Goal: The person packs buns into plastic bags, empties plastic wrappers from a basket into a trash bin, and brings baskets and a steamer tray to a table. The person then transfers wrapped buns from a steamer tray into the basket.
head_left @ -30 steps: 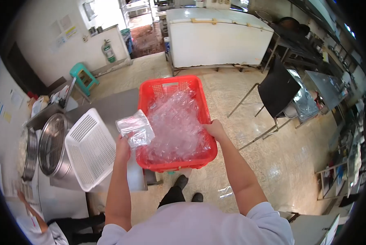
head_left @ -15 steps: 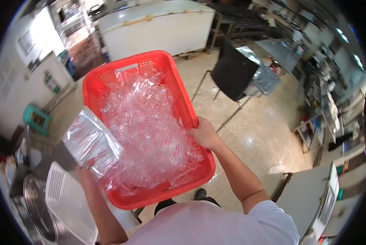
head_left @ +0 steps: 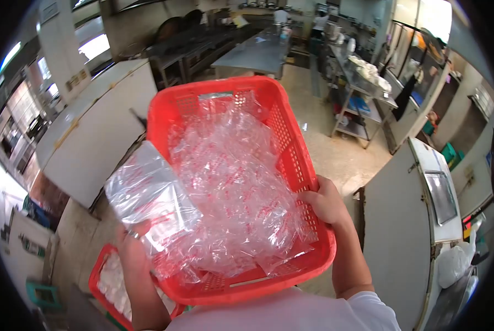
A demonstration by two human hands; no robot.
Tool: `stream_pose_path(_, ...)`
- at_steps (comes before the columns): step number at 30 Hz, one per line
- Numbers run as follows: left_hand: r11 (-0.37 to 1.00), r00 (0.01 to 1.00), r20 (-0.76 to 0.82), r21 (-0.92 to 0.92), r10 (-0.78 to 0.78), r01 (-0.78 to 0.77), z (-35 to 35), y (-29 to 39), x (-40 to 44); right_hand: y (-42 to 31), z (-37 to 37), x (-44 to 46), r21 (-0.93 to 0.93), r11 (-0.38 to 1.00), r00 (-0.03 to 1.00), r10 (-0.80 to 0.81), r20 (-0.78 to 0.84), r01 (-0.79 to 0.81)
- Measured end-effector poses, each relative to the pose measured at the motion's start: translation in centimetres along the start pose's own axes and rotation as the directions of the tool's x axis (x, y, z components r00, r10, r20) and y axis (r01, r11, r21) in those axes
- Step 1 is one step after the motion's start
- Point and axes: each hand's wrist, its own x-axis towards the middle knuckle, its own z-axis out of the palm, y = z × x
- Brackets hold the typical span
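Note:
A red plastic basket [head_left: 307, 165] full of clear plastic bags with red print [head_left: 230, 182] is held up in front of my body. My right hand [head_left: 325, 201] grips the basket's right rim, thumb on the inner side. At the basket's left side, my left hand [head_left: 137, 243] is closed on a flat stack of clear plastic bags [head_left: 153, 198], which overlaps the basket's left rim. Part of my left hand is blurred and covered by the stack.
Below left, a second red basket [head_left: 96, 270] holds white items. A white chest freezer [head_left: 95, 132] stands left, another white unit [head_left: 396, 220] right. Ahead are a steel table [head_left: 252, 55], a shelved cart [head_left: 357, 118] and two distant people [head_left: 320, 22]. A green stool [head_left: 43, 295] is lower left.
The view has swung to the right, and the basket and bag stack have moved along with my hands. Both hands keep their hold. The second red basket has come into view.

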Motion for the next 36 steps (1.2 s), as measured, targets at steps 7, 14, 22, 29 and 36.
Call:
stream_pose_path(7,0.952,0.867,0.415,-0.004,-0.277,0.307,21.1,-13.2,11.4,10.2,-12.6,11.1,0.080,0.990,0.962,0.132,-0.239,-0.116)
stream_pose_path(14,0.887,0.736,0.540,0.042,-0.408,0.460,38.6,-27.6,26.1,20.5,-18.7,28.4,0.228,0.948,0.901,0.290,-0.323,-0.224)
stream_pose_path(22,0.832,0.567,0.650,0.193,-0.505,0.520,60.5,-37.9,39.8,21.5,-26.3,42.6,0.415,0.870,0.756,0.455,-0.471,-0.266)
stream_pose_path(29,0.722,0.426,0.751,0.097,-0.505,0.685,80.6,-45.5,51.1,25.3,-35.1,59.6,0.603,0.792,0.720,0.476,-0.505,-0.101)
stream_pose_path(36,0.877,0.754,0.550,-0.078,-0.359,0.474,89.7,-50.1,65.6,29.9,-44.7,82.0,0.572,0.808,0.730,0.476,-0.490,-0.143)
